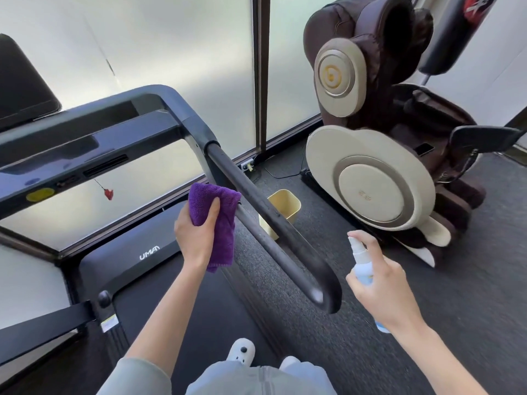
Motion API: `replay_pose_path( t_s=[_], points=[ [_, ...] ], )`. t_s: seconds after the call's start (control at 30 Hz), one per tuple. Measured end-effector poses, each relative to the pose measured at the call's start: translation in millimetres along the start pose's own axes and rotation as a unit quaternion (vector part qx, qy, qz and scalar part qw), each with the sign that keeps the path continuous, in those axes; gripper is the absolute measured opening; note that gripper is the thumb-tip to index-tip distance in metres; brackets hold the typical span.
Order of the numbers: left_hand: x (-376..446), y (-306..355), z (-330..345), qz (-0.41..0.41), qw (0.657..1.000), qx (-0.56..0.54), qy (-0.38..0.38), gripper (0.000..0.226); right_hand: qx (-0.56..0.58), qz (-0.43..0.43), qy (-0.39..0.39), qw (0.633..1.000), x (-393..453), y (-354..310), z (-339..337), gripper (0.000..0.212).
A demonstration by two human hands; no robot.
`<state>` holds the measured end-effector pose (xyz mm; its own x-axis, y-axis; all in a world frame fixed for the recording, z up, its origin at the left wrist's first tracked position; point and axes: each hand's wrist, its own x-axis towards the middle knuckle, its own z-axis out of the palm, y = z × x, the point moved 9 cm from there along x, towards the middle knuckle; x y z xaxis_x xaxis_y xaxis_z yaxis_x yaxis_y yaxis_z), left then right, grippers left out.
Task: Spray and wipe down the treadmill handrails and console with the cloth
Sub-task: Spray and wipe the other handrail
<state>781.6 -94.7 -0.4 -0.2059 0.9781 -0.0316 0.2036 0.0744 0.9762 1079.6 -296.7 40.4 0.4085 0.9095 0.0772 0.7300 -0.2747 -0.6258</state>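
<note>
The right-hand handrail [273, 223] of the treadmill is flanked by both hands, which suggests that spraying and wiping are meant to alternate without anything being put down. The purple cloth [216, 220] is bunched in the left hand [196, 238], gripped between the thumb across its front and the fingers curled behind it, and is held just to the left of the rail, at or very near its side; whether it actually touches cannot be told. The loose end of the cloth is left hanging below the hand, so a thick folded pad is presented toward the rail. The small spray bottle [360, 263] is held upright in the right hand [382, 292] on the right of the rail, near its rounded near end; its body is wrapped by the curled fingers, and its white nozzle appears to be aimed leftward at the rail, presumably so that mist lands on the bar ahead of the cloth. Whether a finger rests on the pump cannot be told. The console [65, 163] lies further off to the left and is judged to be left for later. A small yellow bin [285, 206] stands on the floor beyond the rail, with a massage chair [376, 132] at the far right.
</note>
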Motion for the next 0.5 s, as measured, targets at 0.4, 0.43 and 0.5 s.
replay_pose_path(
  t_s=[0.4, 0.43, 0.5],
  points=[
    [-18, 1, 9, -0.005, 1.0, 0.001, 0.002, 0.021, -0.027, -0.029, 0.007, 0.999, 7, -11, 10, 0.077],
    [-21, 1, 8, -0.006, 1.0, 0.001, 0.006, 0.021, -0.03, -0.032, 0.003, 0.999, 9, -12, 10, 0.077],
    [-26, 0, 5, -0.008, 1.0, 0.0, 0.015, 0.023, -0.034, -0.039, -0.001, 0.999, 12, -14, 10, 0.078]
  ],
)
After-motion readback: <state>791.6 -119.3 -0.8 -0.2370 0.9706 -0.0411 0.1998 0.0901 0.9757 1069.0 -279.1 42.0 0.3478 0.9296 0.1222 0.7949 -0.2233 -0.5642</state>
